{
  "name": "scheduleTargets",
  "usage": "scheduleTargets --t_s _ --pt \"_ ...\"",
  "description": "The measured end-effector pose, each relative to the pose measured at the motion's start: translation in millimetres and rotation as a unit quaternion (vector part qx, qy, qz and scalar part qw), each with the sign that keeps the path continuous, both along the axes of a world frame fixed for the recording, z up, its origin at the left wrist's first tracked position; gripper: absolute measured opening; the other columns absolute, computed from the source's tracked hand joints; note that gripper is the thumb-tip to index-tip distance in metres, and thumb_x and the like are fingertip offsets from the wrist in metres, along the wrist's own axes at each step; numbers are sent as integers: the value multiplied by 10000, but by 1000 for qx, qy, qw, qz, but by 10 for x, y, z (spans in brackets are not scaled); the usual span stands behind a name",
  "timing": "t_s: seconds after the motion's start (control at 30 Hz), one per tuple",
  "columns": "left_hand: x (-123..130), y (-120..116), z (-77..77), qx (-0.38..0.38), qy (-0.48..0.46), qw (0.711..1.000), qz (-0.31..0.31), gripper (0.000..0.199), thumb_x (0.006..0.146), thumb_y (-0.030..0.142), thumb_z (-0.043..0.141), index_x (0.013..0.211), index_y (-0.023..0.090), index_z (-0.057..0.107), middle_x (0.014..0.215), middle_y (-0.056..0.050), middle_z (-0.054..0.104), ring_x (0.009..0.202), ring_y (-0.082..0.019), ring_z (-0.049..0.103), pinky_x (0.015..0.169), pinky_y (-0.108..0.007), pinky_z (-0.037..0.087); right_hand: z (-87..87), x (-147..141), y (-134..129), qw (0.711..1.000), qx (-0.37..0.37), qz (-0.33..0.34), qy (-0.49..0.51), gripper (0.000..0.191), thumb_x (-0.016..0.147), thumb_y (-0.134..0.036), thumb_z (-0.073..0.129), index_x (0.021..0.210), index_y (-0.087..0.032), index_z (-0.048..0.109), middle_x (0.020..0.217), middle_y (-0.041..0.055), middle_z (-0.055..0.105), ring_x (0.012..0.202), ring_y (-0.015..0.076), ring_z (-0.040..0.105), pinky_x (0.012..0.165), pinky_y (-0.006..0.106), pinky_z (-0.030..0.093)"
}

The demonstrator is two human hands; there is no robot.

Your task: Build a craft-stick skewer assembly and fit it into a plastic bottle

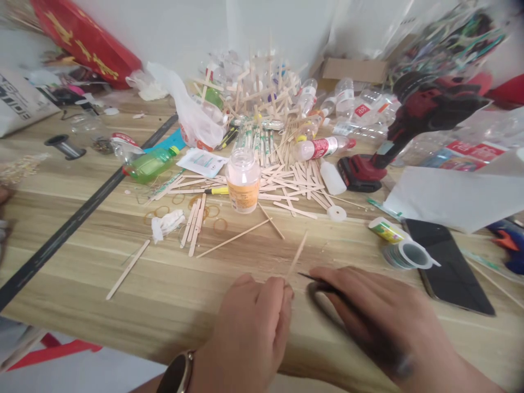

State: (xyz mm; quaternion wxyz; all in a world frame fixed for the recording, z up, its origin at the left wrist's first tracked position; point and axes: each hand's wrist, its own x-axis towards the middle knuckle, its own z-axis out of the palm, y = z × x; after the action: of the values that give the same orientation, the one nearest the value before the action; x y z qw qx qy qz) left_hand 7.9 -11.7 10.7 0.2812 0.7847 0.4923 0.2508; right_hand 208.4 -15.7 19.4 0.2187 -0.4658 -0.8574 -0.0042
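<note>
My left hand (256,322) is closed around the lower end of a thin wooden stick (298,254), which points up and away from me. To its right, my right hand (380,305) grips a black hand tool (352,322) with a curved handle and a thin pointed tip. Motion blurs this tool, so its exact kind is unclear. The tip is close to the stick; a small gap shows between them. Beyond my hands lie a thin round stick (233,238) and several flat craft sticks (194,224). A clear plastic jar (243,183) with an orange label stands upright behind them.
A red and black power drill (409,125) stands at the right, near a phone (450,267) and a roll of tape (409,255). Piled craft sticks (286,180) and plastic bottles (323,147) fill the back. A green bottle (151,164) lies by a dark strip (73,229).
</note>
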Motion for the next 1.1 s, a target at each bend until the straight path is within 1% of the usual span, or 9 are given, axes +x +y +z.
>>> scheduleTargets --t_s 0.07,0.17,0.3,0.37,0.47,0.6,0.73,0.83,1.1 --pt "-16 -17 -22 38 16 999 23 318 946 212 304 819 190 594 682 -51 649 666 -203 618 647 -311 463 43 -22 -17 992 -96 -54 68 238 954 -236 419 801 -247 601 741 44 738 617 195 695 531 280 508" --pt "-25 -9 7 -77 -41 996 19 260 962 236 324 974 200 582 666 -5 640 639 -164 615 589 -251 436 79 -96 -21 975 -163 -69 133 291 939 -275 441 670 -250 549 641 28 710 540 182 678 486 262 495" --pt "-16 7 49 -187 -82 979 -12 249 975 293 317 949 199 546 508 75 432 485 -123 486 487 -224 335 31 -219 10 948 -237 -95 191 316 918 -305 442 614 -244 509 524 4 653 423 147 614 409 238 433" --pt "-10 4 43 -190 -87 978 -10 243 970 282 327 903 202 547 534 72 433 481 -111 452 484 -221 312 -10 -268 24 934 -271 -114 202 299 912 -334 453 632 -242 504 516 3 641 416 143 598 413 239 424" --pt "-6 -8 23 -167 -80 983 1 259 953 249 351 757 203 513 584 47 496 511 -103 459 493 -218 303 -49 -308 30 924 -306 -101 205 295 919 -331 423 649 -240 501 524 7 635 433 141 593 428 241 414" --pt "-13 -18 8 -161 -64 985 -2 277 949 256 360 704 202 476 575 39 523 524 -107 487 507 -224 306 -46 -319 25 919 -318 -123 196 354 919 -351 410 589 -244 476 491 6 603 411 134 553 417 240 380" --pt "-27 -29 -7 -173 -77 982 -7 300 965 281 334 739 195 513 624 23 578 570 -110 535 532 -217 331 -36 -319 39 918 -337 -88 191 322 911 -316 413 609 -240 492 490 -1 604 411 131 546 427 237 379" --pt "-30 -40 -12 -181 -79 980 -3 296 963 298 348 764 194 540 574 42 522 539 -104 503 522 -214 322 -34 -318 62 922 -312 -128 193 345 922 -343 416 597 -241 477 487 0 605 415 133 554 426 238 371" --pt "-21 -40 -1 -219 -103 970 16 307 962 321 334 750 193 514 476 82 353 424 -92 364 470 -226 266 -46 -320 18 945 -262 -95 171 339 917 -301 424 585 -243 461 482 -1 593 385 132 538 402 240 355"
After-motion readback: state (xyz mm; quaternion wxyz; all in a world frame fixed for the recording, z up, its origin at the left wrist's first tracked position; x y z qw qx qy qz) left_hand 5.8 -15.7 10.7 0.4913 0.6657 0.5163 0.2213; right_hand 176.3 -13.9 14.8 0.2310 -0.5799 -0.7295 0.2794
